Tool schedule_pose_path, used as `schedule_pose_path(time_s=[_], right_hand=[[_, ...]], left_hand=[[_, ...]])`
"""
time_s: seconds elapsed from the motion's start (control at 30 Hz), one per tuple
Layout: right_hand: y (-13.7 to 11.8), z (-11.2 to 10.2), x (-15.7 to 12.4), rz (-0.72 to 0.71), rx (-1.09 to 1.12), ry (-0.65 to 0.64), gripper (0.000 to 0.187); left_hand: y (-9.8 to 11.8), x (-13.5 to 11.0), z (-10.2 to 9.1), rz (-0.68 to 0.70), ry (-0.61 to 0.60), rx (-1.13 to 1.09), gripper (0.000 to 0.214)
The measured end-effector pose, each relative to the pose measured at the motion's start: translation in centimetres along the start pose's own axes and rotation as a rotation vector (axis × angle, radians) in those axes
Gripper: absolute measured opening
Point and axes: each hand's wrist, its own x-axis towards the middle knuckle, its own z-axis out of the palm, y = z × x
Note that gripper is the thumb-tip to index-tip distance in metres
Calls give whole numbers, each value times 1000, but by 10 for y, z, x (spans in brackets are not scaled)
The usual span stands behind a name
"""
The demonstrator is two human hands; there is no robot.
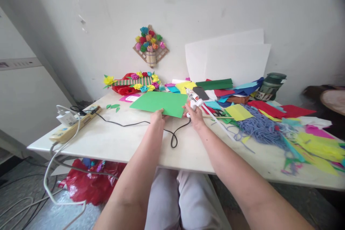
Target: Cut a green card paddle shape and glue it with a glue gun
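Observation:
A green sheet of paper (pixel 161 102) is held level just above the white table. My left hand (pixel 158 118) pinches its front edge, thumb on top and fingers underneath. At the sheet's right corner, my right hand (pixel 196 115) is closed around a white glue gun (pixel 193 97), its nozzle pointing away from me. A long white glue stick (pixel 218 120) trails from the gun's back. The right fingertips are close to the paper's edge; whether they touch it I cannot tell. A black cord (pixel 129 125) runs from the gun to a power strip (pixel 78 124).
Small green paper leaves (pixel 113 106) lie left of the sheet. Behind it rests a flower-trimmed woven craft (pixel 134 82). Coloured paper scraps, blue-grey yarn (pixel 260 127) and a dark green jar (pixel 271 85) crowd the right. A red plastic bag (pixel 91 183) sits below the table.

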Motion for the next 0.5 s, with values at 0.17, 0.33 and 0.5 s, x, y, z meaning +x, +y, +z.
schedule_pose_path(time_s=[0.17,0.33,0.5], right_hand=[[-2,0,-3,-60,-115,-95,42],[-11,5,-9,-118,-161,-136,30],[-17,6,-10,-69,-195,-139,37]], left_hand=[[0,2,-1,-3,-49,6,17],[0,-1,0,-11,-62,10,15],[0,-3,1,-12,-79,29,15]])
